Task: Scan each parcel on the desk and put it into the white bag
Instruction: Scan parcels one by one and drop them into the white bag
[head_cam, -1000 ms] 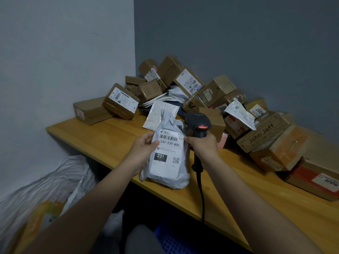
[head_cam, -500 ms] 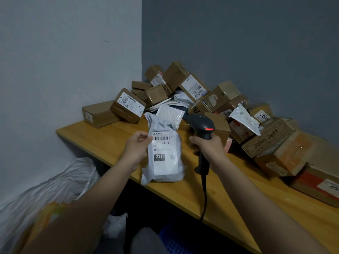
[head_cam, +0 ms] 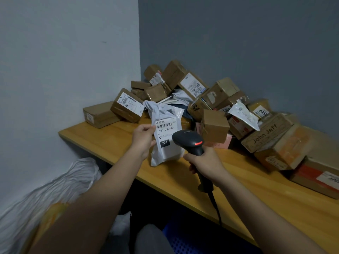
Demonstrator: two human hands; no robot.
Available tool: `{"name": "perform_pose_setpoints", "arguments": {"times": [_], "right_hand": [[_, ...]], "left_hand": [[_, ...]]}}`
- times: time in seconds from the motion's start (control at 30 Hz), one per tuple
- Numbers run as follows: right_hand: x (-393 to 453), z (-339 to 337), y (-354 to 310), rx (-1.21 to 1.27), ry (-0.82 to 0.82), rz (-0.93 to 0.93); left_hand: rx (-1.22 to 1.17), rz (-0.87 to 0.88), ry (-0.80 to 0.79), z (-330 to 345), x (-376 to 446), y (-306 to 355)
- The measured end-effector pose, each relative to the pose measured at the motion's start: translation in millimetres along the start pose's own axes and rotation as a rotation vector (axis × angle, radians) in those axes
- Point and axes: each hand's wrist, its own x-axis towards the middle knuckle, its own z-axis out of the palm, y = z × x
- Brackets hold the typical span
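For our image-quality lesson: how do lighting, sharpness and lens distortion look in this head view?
Head view: dim, even room light, no glare; label on the grey mailer reads sharply; scanner shows a red glow; wide-angle lens bows the desk edge.

Grey mailer [head_cam: 166, 125] is sporting a white label with black barcode, black scanner [head_cam: 190, 142] is glowing red, brown boxes [head_cam: 214, 125] are sitting on yellowish wood surface [head_cam: 256, 195].

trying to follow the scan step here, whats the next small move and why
Probably tilt the scanner up a little toward the barcode: the right hand grips it low in front of the grey mailer, which the left hand pinches upright, label facing out.
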Motion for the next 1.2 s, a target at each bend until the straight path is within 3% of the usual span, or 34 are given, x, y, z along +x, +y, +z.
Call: {"name": "perform_pose_setpoints", "arguments": {"times": [0.73,0.93,1.2], "right_hand": [[3,16,-14,0.061,-0.079,-0.024],[10,54,-44,0.049,-0.170,-0.047],[13,174,-80,-0.072,-0.413,-0.147]], "left_hand": [[0.006,0.021,0.078,-20,-7,5],[0.089,0.147,0.231,-86,-14,21],[0.326,0.302,0.609,-253,-30,32]]}}
